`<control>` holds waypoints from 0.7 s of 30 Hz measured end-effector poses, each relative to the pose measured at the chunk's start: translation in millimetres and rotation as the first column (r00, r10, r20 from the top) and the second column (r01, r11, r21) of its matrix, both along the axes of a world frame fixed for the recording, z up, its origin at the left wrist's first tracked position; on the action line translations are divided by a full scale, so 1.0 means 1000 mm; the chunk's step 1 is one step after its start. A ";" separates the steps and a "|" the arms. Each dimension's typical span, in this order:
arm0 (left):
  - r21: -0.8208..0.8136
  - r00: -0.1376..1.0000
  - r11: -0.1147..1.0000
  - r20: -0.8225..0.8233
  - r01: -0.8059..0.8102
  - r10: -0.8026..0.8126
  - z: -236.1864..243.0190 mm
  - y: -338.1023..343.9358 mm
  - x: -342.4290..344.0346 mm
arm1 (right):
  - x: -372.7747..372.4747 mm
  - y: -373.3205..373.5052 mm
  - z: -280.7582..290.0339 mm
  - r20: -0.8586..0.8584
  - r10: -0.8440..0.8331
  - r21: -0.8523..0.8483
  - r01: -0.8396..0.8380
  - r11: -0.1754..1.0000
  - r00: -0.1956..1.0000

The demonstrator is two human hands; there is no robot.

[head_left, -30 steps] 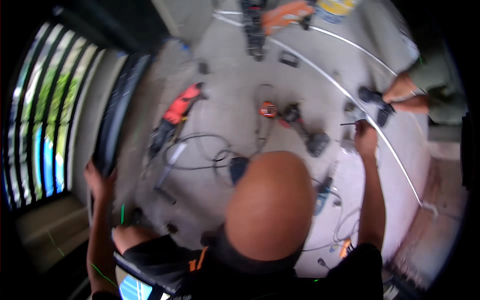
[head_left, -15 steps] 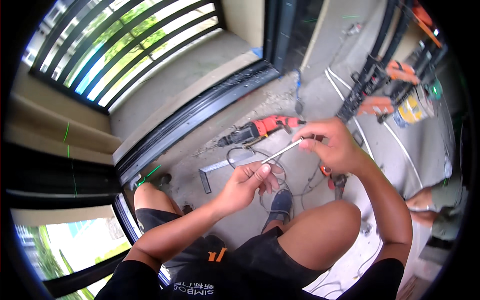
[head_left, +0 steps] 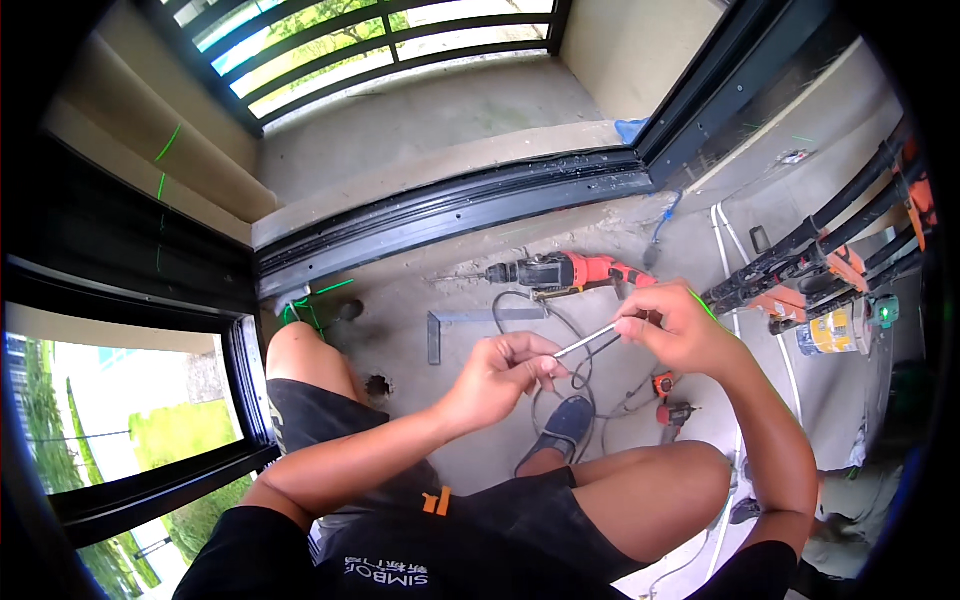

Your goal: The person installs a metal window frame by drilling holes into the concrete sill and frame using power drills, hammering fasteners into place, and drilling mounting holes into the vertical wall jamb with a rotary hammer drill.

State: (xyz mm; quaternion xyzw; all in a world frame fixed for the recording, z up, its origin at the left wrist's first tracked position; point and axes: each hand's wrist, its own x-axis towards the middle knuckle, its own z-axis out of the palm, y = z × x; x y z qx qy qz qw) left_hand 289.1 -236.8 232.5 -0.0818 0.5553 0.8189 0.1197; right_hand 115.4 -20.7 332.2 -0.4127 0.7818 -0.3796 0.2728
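A thin pale rod (head_left: 588, 340) is held slantwise in front of me, over the concrete floor. My right hand (head_left: 675, 325) pinches its upper right end between thumb and fingers. At the lower left end, my left hand (head_left: 500, 378) is closed on it with thumb and fingertips. The rod's exact kind is too small to tell, and its ends are partly hidden by my fingers. Just beyond my hands a red and black hammer drill (head_left: 575, 270) lies on the floor, its long bit to the left. Its dark cable (head_left: 592, 385) loops beneath my hands.
A metal try square (head_left: 434, 340) lies left of the drill. A smaller red power tool (head_left: 676, 414) rests by my right knee. Beyond runs a dark window track (head_left: 450, 220). At right stand black and orange equipment (head_left: 800, 285), a yellow-labelled bucket (head_left: 832, 332) and a green-lit laser device (head_left: 884, 311).
The view has turned, so the surroundings sit differently. Both hands still hold the rod, which now slopes less steeply, with a shorter length showing between them.
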 end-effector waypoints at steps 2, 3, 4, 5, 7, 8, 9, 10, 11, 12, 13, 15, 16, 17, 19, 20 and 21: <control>-0.035 0.999 0.998 0.014 -0.044 0.044 0.005 -0.005 0.002 | 0.002 -0.012 0.007 0.098 0.003 0.142 -0.017 0.990 0.995; -0.158 0.991 0.979 -0.057 -0.125 0.117 0.005 -0.006 0.004 | 0.002 -0.016 0.004 0.096 0.008 0.150 -0.022 0.988 0.995; -0.273 0.974 0.938 -0.136 -0.211 0.180 0.005 -0.008 0.005 | 0.003 -0.019 -0.005 0.227 -0.070 0.186 0.028 0.982 0.971; -0.326 0.958 0.906 -0.187 -0.270 0.218 0.005 -0.011 0.005 | 0.003 -0.023 -0.009 0.350 -0.152 0.228 0.073 0.971 0.924; -0.383 0.933 0.863 -0.273 -0.328 0.233 -0.001 -0.019 0.008 | 0.007 -0.036 -0.013 0.448 -0.211 0.226 0.118 0.967 0.869; -0.436 0.904 0.815 -0.359 -0.381 0.231 -0.003 -0.024 0.009 | 0.009 -0.043 -0.014 0.540 -0.270 0.228 0.170 0.959 0.798; -0.436 0.904 0.813 -0.356 -0.386 0.238 -0.003 -0.027 0.010 | 0.010 -0.049 -0.016 0.542 -0.264 0.230 0.162 0.960 0.798; -0.461 0.918 0.808 -0.317 -0.368 0.238 -0.003 -0.031 0.011 | 0.011 -0.056 -0.018 0.567 -0.317 0.272 0.190 0.943 0.761; -0.486 0.931 0.801 -0.277 -0.350 0.239 -0.003 -0.035 0.012 | 0.011 -0.061 -0.019 0.588 -0.367 0.314 0.214 0.925 0.721; -0.489 0.929 0.795 -0.274 -0.358 0.249 -0.007 -0.035 0.014 | 0.012 -0.065 -0.020 0.592 -0.357 0.312 0.202 0.928 0.723; -0.470 0.919 0.799 -0.298 -0.376 0.257 -0.013 -0.036 0.014 | 0.014 -0.071 -0.022 0.621 -0.385 0.328 0.220 0.919 0.683; -0.485 0.938 0.813 -0.282 -0.322 0.203 -0.016 -0.042 0.016 | 0.018 -0.083 -0.024 0.629 -0.433 0.372 0.238 0.897 0.645; -0.471 0.968 0.854 -0.215 -0.222 0.132 -0.013 -0.044 0.016 | 0.022 -0.090 -0.027 0.641 -0.406 0.357 0.216 0.909 0.652; -0.494 0.974 0.850 -0.207 -0.183 0.089 -0.012 -0.045 0.015 | 0.027 -0.096 -0.030 0.609 -0.424 0.398 0.204 0.894 0.670; -0.517 0.981 0.850 -0.194 -0.098 -0.005 -0.007 -0.049 0.013 | 0.033 -0.106 -0.040 0.584 -0.437 0.433 0.193 0.881 0.684; -0.526 0.981 0.844 -0.192 -0.107 0.005 -0.010 -0.056 0.014 | 0.033 -0.115 -0.046 0.590 -0.422 0.424 0.181 0.887 0.688; -0.513 0.972 0.848 -0.236 -0.132 0.008 -0.018 -0.062 0.015 | 0.034 -0.126 -0.051 0.644 -0.324 0.364 0.095 0.927 0.693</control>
